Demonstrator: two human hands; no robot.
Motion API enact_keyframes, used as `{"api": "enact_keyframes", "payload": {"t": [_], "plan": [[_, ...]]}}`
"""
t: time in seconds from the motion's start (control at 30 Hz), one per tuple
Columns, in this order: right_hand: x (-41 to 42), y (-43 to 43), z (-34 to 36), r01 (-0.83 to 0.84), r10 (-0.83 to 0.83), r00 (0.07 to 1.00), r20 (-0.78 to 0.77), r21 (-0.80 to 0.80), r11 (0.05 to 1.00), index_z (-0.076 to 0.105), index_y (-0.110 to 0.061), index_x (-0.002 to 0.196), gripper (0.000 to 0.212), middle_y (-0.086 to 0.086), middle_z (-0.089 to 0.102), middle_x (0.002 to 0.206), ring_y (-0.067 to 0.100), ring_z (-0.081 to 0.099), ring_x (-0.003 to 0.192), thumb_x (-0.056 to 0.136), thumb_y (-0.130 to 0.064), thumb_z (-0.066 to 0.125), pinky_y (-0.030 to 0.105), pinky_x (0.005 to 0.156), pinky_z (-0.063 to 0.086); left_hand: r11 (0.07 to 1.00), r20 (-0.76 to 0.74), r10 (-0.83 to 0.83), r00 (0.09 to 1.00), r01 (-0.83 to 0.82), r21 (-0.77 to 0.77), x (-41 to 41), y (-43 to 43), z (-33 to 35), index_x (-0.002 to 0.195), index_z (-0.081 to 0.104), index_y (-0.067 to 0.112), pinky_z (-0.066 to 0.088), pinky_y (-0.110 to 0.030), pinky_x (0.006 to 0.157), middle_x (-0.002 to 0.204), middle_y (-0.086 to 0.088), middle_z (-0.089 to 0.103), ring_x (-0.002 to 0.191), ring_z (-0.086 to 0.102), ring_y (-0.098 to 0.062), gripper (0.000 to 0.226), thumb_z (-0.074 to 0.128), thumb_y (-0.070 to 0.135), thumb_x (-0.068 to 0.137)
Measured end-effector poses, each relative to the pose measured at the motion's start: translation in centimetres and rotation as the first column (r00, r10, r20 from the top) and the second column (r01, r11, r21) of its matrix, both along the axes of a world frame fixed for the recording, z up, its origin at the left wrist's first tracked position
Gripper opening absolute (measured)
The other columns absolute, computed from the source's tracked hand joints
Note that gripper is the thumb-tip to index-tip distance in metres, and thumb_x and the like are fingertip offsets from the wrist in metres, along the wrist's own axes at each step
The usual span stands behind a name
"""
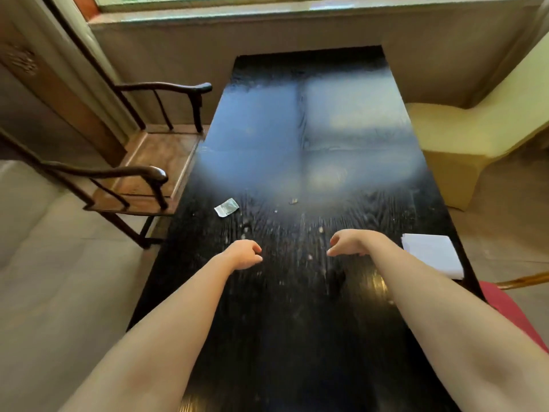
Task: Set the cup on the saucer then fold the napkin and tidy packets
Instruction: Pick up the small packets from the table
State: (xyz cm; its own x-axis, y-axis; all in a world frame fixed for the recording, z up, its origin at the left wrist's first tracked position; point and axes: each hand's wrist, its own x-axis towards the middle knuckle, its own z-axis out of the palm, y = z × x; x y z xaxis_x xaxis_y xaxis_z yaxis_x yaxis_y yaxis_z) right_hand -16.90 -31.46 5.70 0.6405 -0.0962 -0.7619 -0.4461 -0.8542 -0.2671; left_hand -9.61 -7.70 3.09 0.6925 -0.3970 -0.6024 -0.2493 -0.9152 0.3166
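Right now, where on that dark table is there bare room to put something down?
Nearly all of the black table is bare: the far half toward the window, and the near strip between the left hand and right hand. Only the small packet near the left edge and the white napkin at the right edge take space.

Long black wooden table [303,162] gleaming, small packet [226,207] lying at ten o'clock, white napkin [432,254] sitting at four o'clock.
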Motion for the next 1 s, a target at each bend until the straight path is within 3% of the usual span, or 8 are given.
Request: {"api": "enact_keyframes", "payload": {"t": [0.33,0.53,0.6,0.67,0.77,0.87,0.93,1.0], "plan": [[7.7,18.2,-3.8,-0.122,0.125,0.991,0.054,-0.059,0.991,0.047,0.0,0.133,0.049,0.017,0.049,0.139,0.03,0.047,0.127,0.094,-0.029,0.049,0.034,0.104,0.039,0.985,0.006,0.174,0.985,-0.174,0.017,5.5,17.2,-3.4,0.136,0.044,0.013,0.042,-0.035,0.101,0.134,-0.012,0.053,0.122,0.051,-0.026,0.055,0.061,0.025,0.085],[7.5,23.1,-9.7,-0.113,0.129,0.985,0.111,-0.135,0.984,0.004,-0.018,0.151,0.066,0.007,-0.002,0.16,0.032,0.002,0.146,0.098,-0.04,0.035,0.046,0.118,0.013,0.979,0.124,0.203,0.971,-0.205,0.003,2.2,17.1,-8.0,0.141,0.031,0.017,0.043,-0.039,0.097,0.135,-0.009,0.039,0.125,0.039,-0.026,0.062,0.059,0.025,0.087],[6.8,23.9,-11.4,-0.147,0.177,0.974,0.141,-0.197,0.969,-0.002,-0.018,0.15,0.067,0.006,-0.011,0.159,0.03,-0.006,0.146,0.098,-0.042,0.032,0.046,0.119,0.008,0.975,0.22,0.219,0.951,-0.222,-0.012,1.3,16.5,-8.9,0.141,0.03,0.017,0.042,-0.037,0.097,0.133,-0.008,0.038,0.122,0.039,-0.024,0.062,0.059,0.026,0.088],[6.2,24.5,-12.5,-0.135,0.188,0.96,0.207,-0.246,0.96,-0.004,-0.018,0.15,0.068,0.006,-0.013,0.159,0.03,-0.009,0.146,0.098,-0.042,0.033,0.046,0.119,0.005,0.955,0.22,0.298,0.929,-0.291,-0.064,1.2,16.2,-9.5,0.138,0.033,0.015,0.042,-0.037,0.098,0.131,-0.008,0.039,0.121,0.04,-0.023,0.06,0.063,0.025,0.086],[5.7,24.8,-13.2,-0.043,0.15,0.916,0.371,-0.281,0.959,0.013,-0.017,0.149,0.063,0.007,0.007,0.159,0.03,0.007,0.145,0.096,-0.04,0.037,0.045,0.117,0.013,0.85,0.035,0.511,0.859,-0.499,-0.167,1.9,16.2,-10.2,0.127,0.042,0.013,0.044,-0.04,0.098,0.126,-0.009,0.046,0.118,0.045,-0.026,0.055,0.07,0.018,0.08],[6.8,24.1,-13.5,0.037,0.161,0.829,0.535,-0.34,0.94,0.042,-0.012,0.134,0.046,0.009,0.044,0.139,0.03,0.041,0.124,0.094,-0.035,0.042,0.042,0.101,0.035,0.831,-0.067,0.511,0.857,-0.512,-0.216,3.1,16.7,-10.5,0.112,0.055,0.011,0.048,-0.038,0.088,0.115,-0.011,0.057,0.105,0.055,-0.026,0.034,0.067,0.016,0.082],[8.6,23.5,-13.3,0.048,0.17,0.805,0.568,-0.348,0.936,0.049,-0.009,0.123,0.037,0.01,0.051,0.124,0.03,0.047,0.11,0.094,-0.031,0.044,0.041,0.09,0.04,0.818,-0.11,0.505,0.856,-0.516,-0.254,3.8,17.1,-10.3,0.106,0.06,0.01,0.047,-0.036,0.085,0.11,-0.013,0.061,0.101,0.058,-0.027,0.024,0.064,0.017,0.084],[10.9,22.8,-13.0,0.063,0.137,0.814,0.564,-0.321,0.945,0.05,-0.006,0.119,0.034,0.012,0.052,0.119,0.031,0.048,0.109,0.094,-0.029,0.044,0.041,0.086,0.042,0.723,-0.204,0.581,0.788,-0.614,-0.316,4.2,17.3,-10.0,0.101,0.061,0.01,0.048,-0.037,0.083,0.102,-0.011,0.063,0.099,0.059,-0.028,0.018,0.063,0.015,0.084]]}}
